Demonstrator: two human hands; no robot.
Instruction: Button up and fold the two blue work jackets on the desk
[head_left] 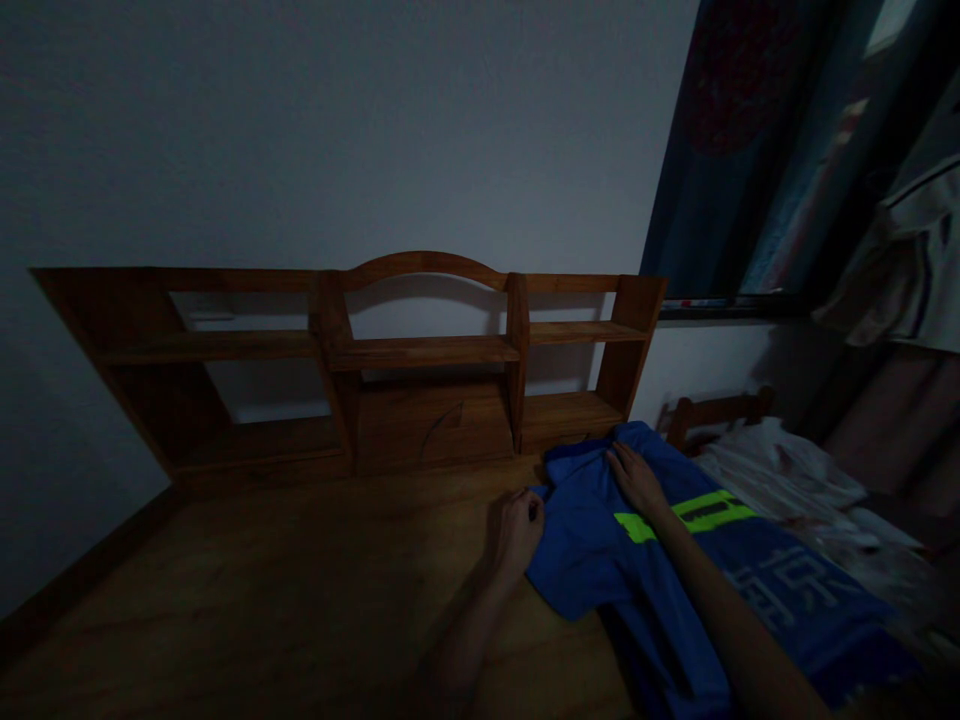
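A blue shirt (581,540) lies spread on the wooden tabletop (300,580), with a neon yellow-green band across it and pale printed characters lower down. Its right part reaches to the table's right side, and its near part is creased. My left hand (519,530) is closed at the shirt's left edge, pinching the cloth there. Farther right, my right hand (637,480) rests flat on the fabric near the collar end, fingers stretched out. My right forearm crosses over the bright band and hides part of it.
A wooden shelf unit (424,350) with several compartments stands along the back against the wall. Beyond the shirt on the right are a wooden chair back or bed end (720,412) and crumpled pale plastic (787,470). Clothes (922,250) hang by the window at the upper right.
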